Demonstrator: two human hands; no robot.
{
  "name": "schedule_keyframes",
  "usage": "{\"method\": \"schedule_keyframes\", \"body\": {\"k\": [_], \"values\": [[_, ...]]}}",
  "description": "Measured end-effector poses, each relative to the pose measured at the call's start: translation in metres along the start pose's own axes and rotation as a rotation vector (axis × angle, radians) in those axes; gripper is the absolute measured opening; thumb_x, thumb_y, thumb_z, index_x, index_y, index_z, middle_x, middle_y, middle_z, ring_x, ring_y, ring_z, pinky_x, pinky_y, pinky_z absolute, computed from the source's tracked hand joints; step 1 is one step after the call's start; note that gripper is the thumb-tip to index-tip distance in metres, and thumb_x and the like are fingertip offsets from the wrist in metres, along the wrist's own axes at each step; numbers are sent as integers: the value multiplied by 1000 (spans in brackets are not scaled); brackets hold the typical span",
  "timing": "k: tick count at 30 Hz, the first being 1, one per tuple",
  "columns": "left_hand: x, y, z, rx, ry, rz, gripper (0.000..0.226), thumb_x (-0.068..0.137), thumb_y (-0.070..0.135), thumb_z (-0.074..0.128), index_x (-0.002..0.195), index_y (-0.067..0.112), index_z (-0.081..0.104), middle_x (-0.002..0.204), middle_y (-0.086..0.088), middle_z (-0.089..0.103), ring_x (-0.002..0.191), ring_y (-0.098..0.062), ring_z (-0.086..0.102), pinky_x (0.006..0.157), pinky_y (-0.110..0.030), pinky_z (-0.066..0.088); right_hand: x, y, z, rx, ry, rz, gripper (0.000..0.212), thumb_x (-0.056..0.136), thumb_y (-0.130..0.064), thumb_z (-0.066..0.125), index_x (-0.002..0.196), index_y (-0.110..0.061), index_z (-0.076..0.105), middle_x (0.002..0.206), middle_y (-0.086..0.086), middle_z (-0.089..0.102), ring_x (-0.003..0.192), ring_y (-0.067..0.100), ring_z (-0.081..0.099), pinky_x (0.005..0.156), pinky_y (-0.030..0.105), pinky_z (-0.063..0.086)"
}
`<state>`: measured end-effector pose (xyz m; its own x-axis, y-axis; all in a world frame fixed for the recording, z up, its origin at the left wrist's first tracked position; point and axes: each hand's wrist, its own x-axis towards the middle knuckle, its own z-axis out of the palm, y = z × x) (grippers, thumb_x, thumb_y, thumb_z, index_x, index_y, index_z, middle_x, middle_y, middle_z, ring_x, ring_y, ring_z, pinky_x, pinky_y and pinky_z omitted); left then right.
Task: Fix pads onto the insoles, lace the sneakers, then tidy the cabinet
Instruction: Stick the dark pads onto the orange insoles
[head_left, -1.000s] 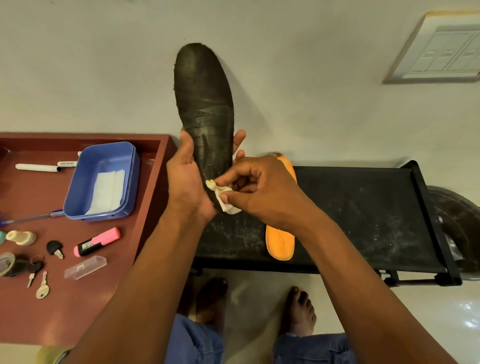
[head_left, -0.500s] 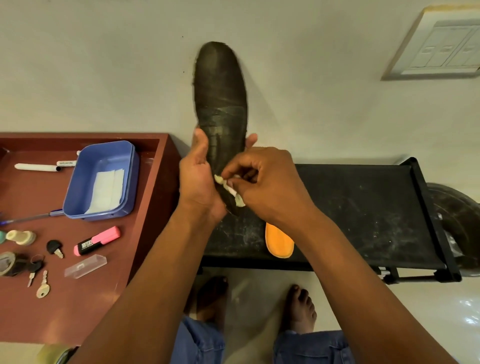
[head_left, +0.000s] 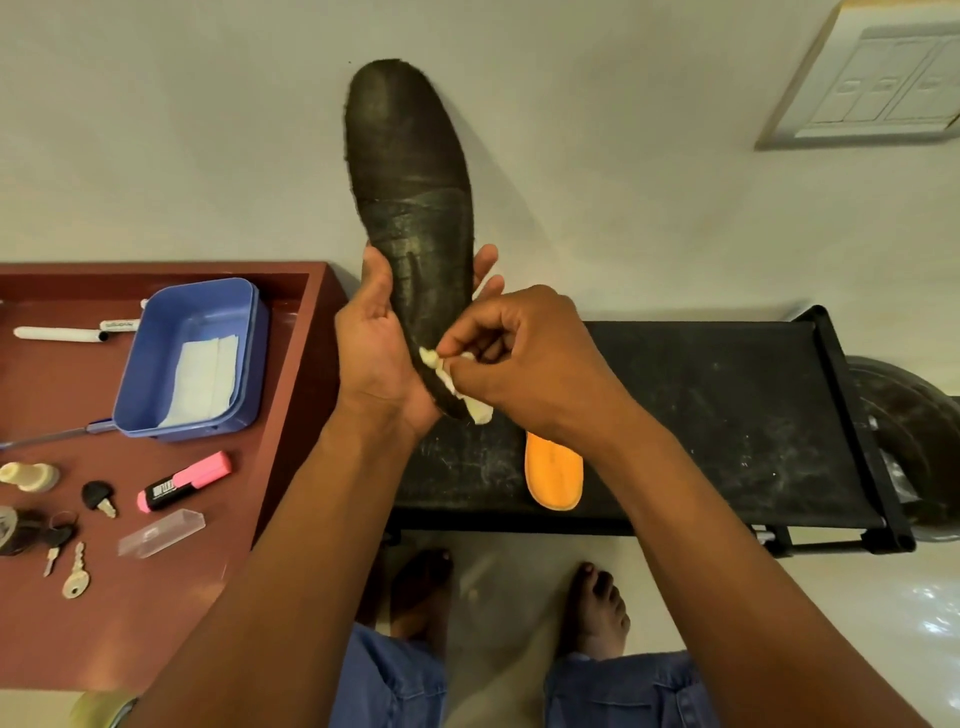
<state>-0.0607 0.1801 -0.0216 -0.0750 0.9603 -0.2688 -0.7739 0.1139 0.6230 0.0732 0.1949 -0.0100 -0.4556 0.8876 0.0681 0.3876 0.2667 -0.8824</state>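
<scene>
Above the black, scuffed low rack (head_left: 701, 415), a long black foam insole (head_left: 410, 208) stands nearly upright, toe end up against the pale wall. At its heel end the left hand (head_left: 379, 364) grips it, thumb along the insole's left edge and fingertips curled round the right edge. Just right of the insole's heel, the right hand (head_left: 524, 364) has thumb and forefinger pinched together on a small white crumpled pad (head_left: 447, 376), which lies against the insole's lower edge; whether it is stuck down cannot be told. Below and right of the black insole, an orange insole (head_left: 553, 475) lies flat on the rack, its upper part hidden behind the right hand. Left of the black insole sits a reddish-brown wooden tray-like surface (head_left: 156, 623) carrying a blue rectangular plastic tub (head_left: 244, 332) with white sheets (head_left: 202, 379) inside, a pink highlighter (head_left: 184, 480), a white marker pen (head_left: 62, 333), a clear plastic case (head_left: 161, 532) and several small keys (head_left: 75, 577). Below the rack, bare feet and blue denim knees show on the glossy floor.
</scene>
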Motion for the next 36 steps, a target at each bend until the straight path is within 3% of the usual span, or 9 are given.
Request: {"method": "schedule_keyframes", "body": {"k": [3,9,14,16,23,25,28,30,36], "values": [[1,3,-6,-10,-9,-21,73,105,64,25,153,12,45,125,-16,66,113,-29,63,109,-43,46,-3,-2,-5,39,-121,8,8,82,-8,82,88,-13,81,76,-7,76,67,5,70,68,18,58],[-6,-12,14,50,5,-24,73,107,60,22,141,4,55,131,-24,64,111,-33,69,93,-42,59,2,4,7,-84,312,-3,8,84,-17,80,91,-22,81,82,-12,75,73,5,69,77,31,61],[-4,-4,7,-3,10,-35,74,106,63,24,150,10,49,132,-21,62,112,-31,66,92,-41,59,1,0,-12,-38,-81,21,9,83,-10,82,87,-18,82,78,-8,75,69,5,69,69,19,57],[-4,-3,6,0,6,-34,74,106,64,23,150,11,49,129,-19,63,110,-30,66,92,-41,59,0,-1,-15,-18,-136,12,10,83,-7,81,86,-17,81,76,-9,74,67,3,68,66,16,55],[-8,-23,25,73,-2,-21,71,109,55,24,146,1,52,125,-19,68,116,-29,68,101,-39,56,6,11,3,-130,404,-89,8,84,-19,80,92,-19,81,86,-6,74,76,10,68,75,38,61],[-6,-22,22,62,-32,-23,71,110,55,22,149,3,49,132,-16,66,125,-28,64,108,-39,52,8,11,-2,-78,338,-84,8,84,-17,80,91,-19,81,85,-5,75,75,11,69,75,38,61],[-1,-17,17,35,-25,-28,73,108,58,23,151,4,47,144,-15,60,136,-28,56,114,-44,46,6,6,-12,102,39,-35,9,81,-8,83,87,-14,82,79,-5,77,70,7,70,72,27,61],[0,-16,15,26,-19,-13,73,108,58,23,152,4,46,153,-14,53,144,-28,48,118,-45,41,4,4,-11,95,-8,-41,7,81,-8,83,86,-12,81,77,-6,76,69,5,70,71,22,60],[-10,-37,33,18,-47,-46,66,111,51,26,149,2,49,147,-22,56,139,-32,54,118,-43,41,8,15,-6,8,492,-79,7,84,-13,80,90,-16,81,82,-9,75,73,7,70,80,34,61]]}}
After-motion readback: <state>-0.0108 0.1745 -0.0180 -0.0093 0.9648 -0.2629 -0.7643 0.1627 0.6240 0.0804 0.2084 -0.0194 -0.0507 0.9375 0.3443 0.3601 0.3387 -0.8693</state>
